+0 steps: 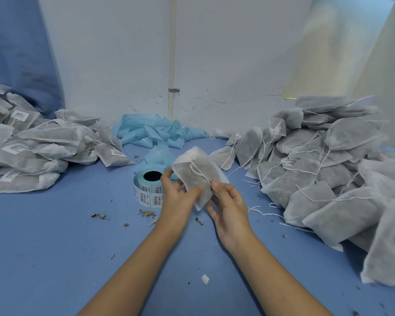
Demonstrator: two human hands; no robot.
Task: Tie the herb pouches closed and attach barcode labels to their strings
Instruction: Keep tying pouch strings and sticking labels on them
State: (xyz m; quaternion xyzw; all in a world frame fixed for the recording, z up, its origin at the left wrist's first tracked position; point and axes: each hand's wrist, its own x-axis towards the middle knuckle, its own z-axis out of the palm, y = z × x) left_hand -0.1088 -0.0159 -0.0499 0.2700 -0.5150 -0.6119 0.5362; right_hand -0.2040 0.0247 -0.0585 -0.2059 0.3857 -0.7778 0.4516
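Both my hands hold one white herb pouch (pixel 196 174) above the blue table, its tied neck pointing up and away from me. My left hand (pixel 177 198) grips the pouch's lower left edge. My right hand (pixel 226 206) pinches the pouch's white string (pixel 200 172) near the lower right corner, the string running up across the pouch to its neck. Just behind my left hand sits a roll of barcode labels (pixel 147 190) on blue backing.
A heap of pouches with barcode labels (pixel 39 147) lies at the left. A larger heap of pouches with loose strings (pixel 324 169) fills the right. Crumpled blue backing strip (pixel 155 131) lies against the white wall. Dry herb crumbs (pixel 146 214) dot the table (pixel 55 247).
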